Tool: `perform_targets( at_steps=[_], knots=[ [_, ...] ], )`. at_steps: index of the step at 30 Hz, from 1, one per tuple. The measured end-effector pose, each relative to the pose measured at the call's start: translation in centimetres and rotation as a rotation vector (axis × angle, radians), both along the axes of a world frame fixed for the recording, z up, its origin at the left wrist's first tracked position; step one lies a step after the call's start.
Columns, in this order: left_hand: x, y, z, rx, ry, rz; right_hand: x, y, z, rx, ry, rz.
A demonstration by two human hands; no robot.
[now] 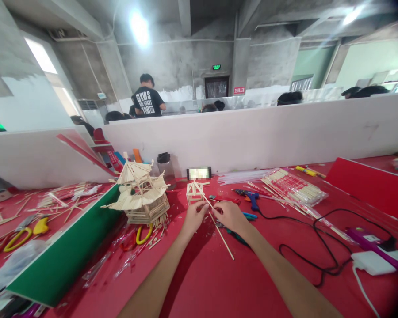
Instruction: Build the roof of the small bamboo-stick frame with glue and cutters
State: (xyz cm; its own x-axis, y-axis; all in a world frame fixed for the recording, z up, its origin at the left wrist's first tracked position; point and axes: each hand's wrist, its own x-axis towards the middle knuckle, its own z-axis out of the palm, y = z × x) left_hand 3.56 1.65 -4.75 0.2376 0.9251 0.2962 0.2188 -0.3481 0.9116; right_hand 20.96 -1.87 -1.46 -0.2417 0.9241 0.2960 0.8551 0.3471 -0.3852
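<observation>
In the head view, my left hand and my right hand meet close together over the red table. Both have their fingertips pinched on a thin wooden stick, which slants up to the left between them. A longer wooden stick runs down and right from under my fingers; whether it is the same piece, I cannot tell. Just behind my hands stands a small open frame of wooden sticks. Left of them sits a larger pavilion model made of sticks, with two layered roofs.
A blue glue gun with a black cable lies right, near packed sticks and a purple power strip. A green board and yellow-handled scissors are left. A phone and bottle stand before a white partition.
</observation>
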Motion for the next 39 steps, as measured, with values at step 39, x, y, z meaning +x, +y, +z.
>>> perform_targets(
  at_steps=[39],
  knots=[
    [1.1, -0.1, 0.2, -0.227, -0.229, -0.002, 9.5, 3.6, -1.8, 0.058, 0.096, -0.227]
  ],
)
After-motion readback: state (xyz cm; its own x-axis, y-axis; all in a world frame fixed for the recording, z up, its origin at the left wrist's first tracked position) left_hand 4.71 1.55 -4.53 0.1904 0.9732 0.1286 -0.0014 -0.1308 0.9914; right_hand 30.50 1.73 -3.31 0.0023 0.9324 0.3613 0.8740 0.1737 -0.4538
